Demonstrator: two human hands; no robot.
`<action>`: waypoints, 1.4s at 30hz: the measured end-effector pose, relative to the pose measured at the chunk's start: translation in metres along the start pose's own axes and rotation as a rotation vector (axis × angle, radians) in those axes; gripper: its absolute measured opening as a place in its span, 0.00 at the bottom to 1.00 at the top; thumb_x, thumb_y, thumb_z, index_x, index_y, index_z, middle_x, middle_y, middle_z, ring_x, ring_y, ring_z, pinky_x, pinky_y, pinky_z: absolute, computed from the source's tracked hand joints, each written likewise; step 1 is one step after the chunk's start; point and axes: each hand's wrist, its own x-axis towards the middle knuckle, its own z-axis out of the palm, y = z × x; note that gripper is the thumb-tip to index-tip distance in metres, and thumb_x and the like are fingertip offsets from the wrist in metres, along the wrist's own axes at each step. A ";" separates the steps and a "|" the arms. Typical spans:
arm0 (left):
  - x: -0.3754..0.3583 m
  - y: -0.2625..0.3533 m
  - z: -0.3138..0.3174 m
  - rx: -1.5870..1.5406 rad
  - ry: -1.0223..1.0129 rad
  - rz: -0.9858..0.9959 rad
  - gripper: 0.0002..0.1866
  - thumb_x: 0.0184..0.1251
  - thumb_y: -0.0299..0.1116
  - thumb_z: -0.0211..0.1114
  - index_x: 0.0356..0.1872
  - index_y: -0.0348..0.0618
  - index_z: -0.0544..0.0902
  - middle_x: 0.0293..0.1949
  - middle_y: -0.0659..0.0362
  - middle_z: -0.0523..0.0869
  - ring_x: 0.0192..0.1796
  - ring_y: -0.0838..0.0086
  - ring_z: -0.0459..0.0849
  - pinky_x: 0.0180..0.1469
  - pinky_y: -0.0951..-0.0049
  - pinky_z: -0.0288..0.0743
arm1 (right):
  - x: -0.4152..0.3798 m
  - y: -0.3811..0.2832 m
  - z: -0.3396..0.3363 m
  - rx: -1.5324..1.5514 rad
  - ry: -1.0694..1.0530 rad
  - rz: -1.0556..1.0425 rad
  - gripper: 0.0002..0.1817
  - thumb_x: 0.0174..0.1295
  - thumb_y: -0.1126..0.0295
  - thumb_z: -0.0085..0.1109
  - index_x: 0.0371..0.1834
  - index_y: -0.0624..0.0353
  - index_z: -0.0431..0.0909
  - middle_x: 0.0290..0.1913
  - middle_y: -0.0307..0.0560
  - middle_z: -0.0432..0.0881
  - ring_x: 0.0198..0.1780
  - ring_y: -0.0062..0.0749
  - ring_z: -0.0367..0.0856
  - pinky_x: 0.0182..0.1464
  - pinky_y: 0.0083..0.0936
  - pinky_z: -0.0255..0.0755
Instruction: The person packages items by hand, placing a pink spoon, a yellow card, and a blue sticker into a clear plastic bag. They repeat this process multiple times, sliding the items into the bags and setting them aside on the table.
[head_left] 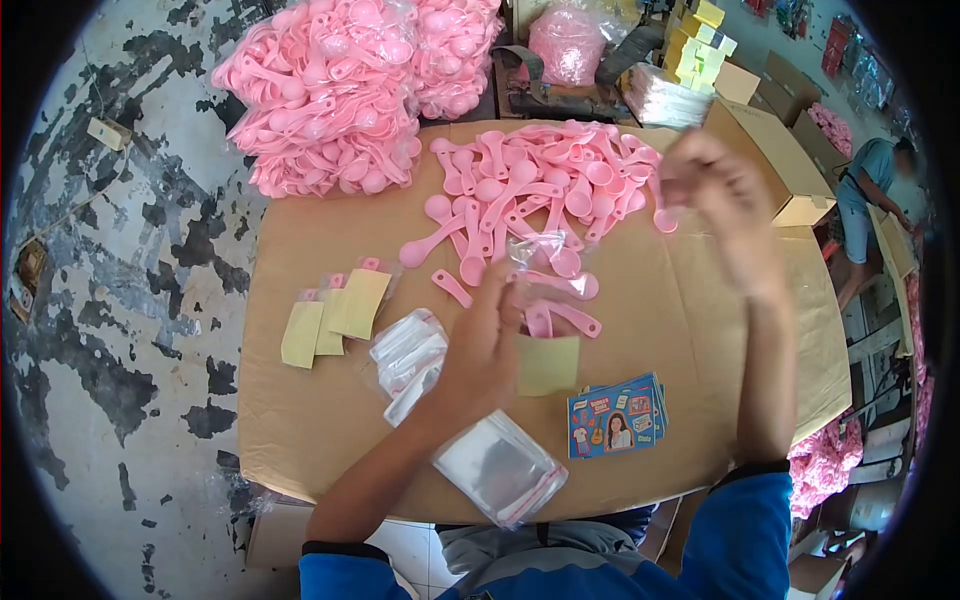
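My left hand [488, 335] is closed, pinching a clear plastic bag [545, 245] whose upper end catches the light. Just below the fingers shows a yellow card [548, 366], overlapping the bag in this view. Pink measuring spoons [575, 318] lie behind and beside that hand. My right hand [715, 190] is raised at the right end of a loose pile of pink spoons [520, 185], its fingers smeared by motion. A pink spoon [666, 216] shows right at its fingertips; I cannot tell whether it is gripped.
Yellow cards in clear bags [358, 304] lie at the left. Clear bags [500, 468] and a stack of blue printed cards [612, 418] are near me. Large bags of spoons [320, 95] stand at the back left, a cardboard box [770, 160] at the right. A person [868, 190] works beyond.
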 end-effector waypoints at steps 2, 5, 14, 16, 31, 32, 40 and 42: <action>0.004 0.000 -0.004 -0.173 0.042 -0.014 0.19 0.79 0.40 0.45 0.65 0.43 0.63 0.50 0.51 0.80 0.48 0.65 0.83 0.52 0.65 0.77 | 0.001 0.005 -0.056 0.237 -0.200 -0.152 0.10 0.64 0.61 0.52 0.34 0.55 0.76 0.25 0.36 0.73 0.26 0.19 0.70 0.30 0.16 0.65; 0.007 0.007 -0.005 -0.376 0.011 -0.025 0.18 0.81 0.38 0.39 0.64 0.41 0.60 0.53 0.45 0.80 0.47 0.61 0.85 0.50 0.66 0.81 | 0.000 0.048 -0.113 0.847 -0.395 -0.069 0.10 0.62 0.62 0.53 0.34 0.56 0.76 0.25 0.39 0.73 0.25 0.22 0.71 0.30 0.18 0.67; 0.013 -0.004 -0.011 -0.440 -0.137 -0.204 0.19 0.78 0.35 0.48 0.62 0.31 0.70 0.52 0.52 0.82 0.50 0.72 0.84 0.52 0.73 0.79 | 0.012 0.094 -0.149 -0.624 0.190 0.071 0.16 0.64 0.78 0.50 0.54 0.62 0.78 0.56 0.44 0.80 0.49 0.24 0.79 0.54 0.22 0.70; 0.013 -0.002 -0.008 -0.470 -0.111 -0.230 0.20 0.79 0.36 0.47 0.62 0.32 0.71 0.52 0.53 0.82 0.51 0.72 0.83 0.52 0.73 0.78 | 0.012 0.083 -0.114 -0.566 0.169 -0.026 0.16 0.66 0.76 0.50 0.55 0.62 0.77 0.52 0.43 0.82 0.47 0.22 0.78 0.52 0.22 0.70; 0.010 0.001 -0.006 -0.446 0.066 -0.190 0.20 0.76 0.40 0.55 0.60 0.37 0.77 0.43 0.62 0.85 0.43 0.85 0.81 0.46 0.81 0.75 | -0.039 0.067 0.080 0.170 -0.337 0.151 0.14 0.64 0.71 0.63 0.52 0.59 0.80 0.25 0.35 0.78 0.18 0.09 0.66 0.19 0.14 0.60; 0.010 0.002 -0.005 -0.455 0.079 -0.183 0.20 0.76 0.39 0.55 0.59 0.37 0.78 0.43 0.62 0.85 0.43 0.85 0.81 0.46 0.82 0.75 | -0.040 0.063 0.080 0.189 -0.329 0.183 0.15 0.63 0.72 0.63 0.53 0.59 0.80 0.26 0.34 0.79 0.22 0.10 0.68 0.23 0.14 0.63; 0.006 0.000 -0.004 -0.527 0.033 -0.084 0.20 0.76 0.37 0.54 0.61 0.34 0.75 0.48 0.59 0.83 0.48 0.79 0.82 0.50 0.77 0.76 | -0.032 0.051 0.062 0.278 -0.483 0.179 0.15 0.64 0.75 0.61 0.55 0.60 0.80 0.32 0.36 0.82 0.30 0.12 0.76 0.32 0.14 0.71; 0.006 0.000 -0.003 -0.553 0.016 -0.073 0.19 0.76 0.36 0.54 0.61 0.35 0.76 0.46 0.60 0.84 0.47 0.81 0.82 0.48 0.78 0.77 | -0.035 0.051 0.065 0.273 -0.395 0.175 0.15 0.65 0.74 0.60 0.55 0.58 0.80 0.31 0.35 0.83 0.27 0.11 0.74 0.30 0.14 0.70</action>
